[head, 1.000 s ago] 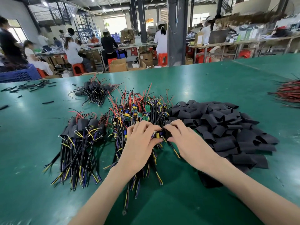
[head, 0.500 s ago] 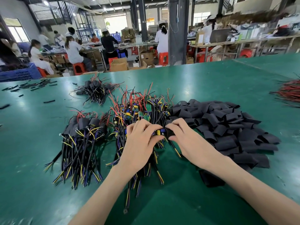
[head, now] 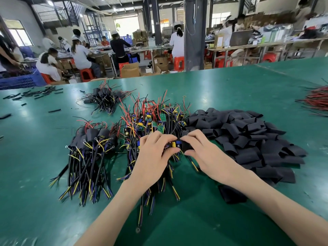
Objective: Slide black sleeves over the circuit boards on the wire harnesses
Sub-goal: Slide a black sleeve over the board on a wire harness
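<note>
1. Factory hall in bkgd: workers at benches, red stools (head: 178,63), blue crate (head: 21,81) at far left.
2. Green table (head: 230,89) up front carries all the work.
3. L hand (head: 152,157): fingers curled, thumb + fingertips pinching a circuit board (head: 174,144) w/ yellow and blue parts, at the near edge of the centre pile.
4. R hand (head: 204,153): thumb under, fingers over, pinching a black sleeve (head: 186,147). Sleeve mouth touches the board; how far the board is in, can't tell.
5. Unsleeved harness pile (head: 156,118) at centre, green boards showing.
6. Loose sleeve heap (head: 248,137) to the right, touching that pile.
7. Sleeved bundle (head: 90,148) to the left; a smaller sleeved bundle (head: 104,98) farther back.
8. Red wires (head: 317,102) at right edge, well apart.
</note>
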